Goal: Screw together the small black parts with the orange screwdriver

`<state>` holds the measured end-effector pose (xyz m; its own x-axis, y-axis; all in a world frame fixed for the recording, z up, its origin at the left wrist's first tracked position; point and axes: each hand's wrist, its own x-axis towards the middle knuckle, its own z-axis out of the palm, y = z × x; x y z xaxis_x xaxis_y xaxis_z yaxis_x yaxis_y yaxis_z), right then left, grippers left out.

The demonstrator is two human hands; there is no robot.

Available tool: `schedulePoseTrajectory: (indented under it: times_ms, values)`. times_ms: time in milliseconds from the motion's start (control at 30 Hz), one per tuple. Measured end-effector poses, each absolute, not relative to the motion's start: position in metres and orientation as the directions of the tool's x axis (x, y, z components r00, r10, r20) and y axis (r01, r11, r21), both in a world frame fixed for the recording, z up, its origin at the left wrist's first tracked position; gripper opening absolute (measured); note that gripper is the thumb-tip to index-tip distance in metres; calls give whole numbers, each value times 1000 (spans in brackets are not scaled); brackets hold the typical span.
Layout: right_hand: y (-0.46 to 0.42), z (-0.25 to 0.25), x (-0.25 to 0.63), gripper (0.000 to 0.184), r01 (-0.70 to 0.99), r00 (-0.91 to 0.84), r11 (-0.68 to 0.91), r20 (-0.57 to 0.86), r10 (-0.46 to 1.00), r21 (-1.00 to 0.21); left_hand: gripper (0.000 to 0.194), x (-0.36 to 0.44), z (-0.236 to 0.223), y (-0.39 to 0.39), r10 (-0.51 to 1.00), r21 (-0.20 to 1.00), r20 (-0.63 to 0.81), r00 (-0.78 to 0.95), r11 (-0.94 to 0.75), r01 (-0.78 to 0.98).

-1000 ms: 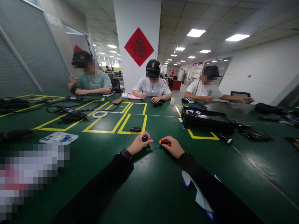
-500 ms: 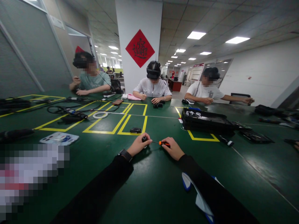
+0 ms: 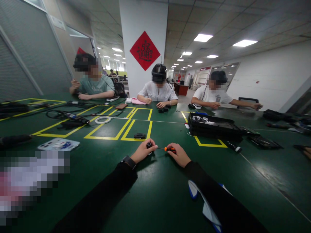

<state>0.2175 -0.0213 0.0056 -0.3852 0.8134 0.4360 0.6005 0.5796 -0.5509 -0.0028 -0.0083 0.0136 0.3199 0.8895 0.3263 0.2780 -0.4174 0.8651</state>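
My right hand (image 3: pixel 179 154) is closed around the orange and black handle of a screwdriver (image 3: pixel 170 150). The thin metal shaft points left, and its tip ends at the fingers of my left hand (image 3: pixel 143 151). Those fingers pinch a small black round part (image 3: pixel 149 145); its kind cannot be made out. Both hands are low over the green table (image 3: pixel 160 187). Just beyond my left hand lies another small black piece (image 3: pixel 139 136), inside a yellow taped frame.
A black open case (image 3: pixel 213 124) stands right of my hands, with a black cylindrical item (image 3: pixel 234 147) before it. A phone (image 3: pixel 58 144) and a white ring of cable (image 3: pixel 102 120) lie left. A blue-and-white cloth-like item (image 3: pixel 209 208) lies under my right forearm. Three people sit opposite.
My hands keep nearly the same pose, the screwdriver still meeting the black part. The whole view shifts slightly; little else differs.
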Motion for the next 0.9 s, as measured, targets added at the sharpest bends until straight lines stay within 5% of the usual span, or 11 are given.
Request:
schedulePoseTrajectory:
  times_ms: [900]
  values:
    - [-17, 3, 217, 21, 620, -418, 579, 401, 815, -530, 24, -2, 14, -9, 904, 882, 289, 316, -380, 278]
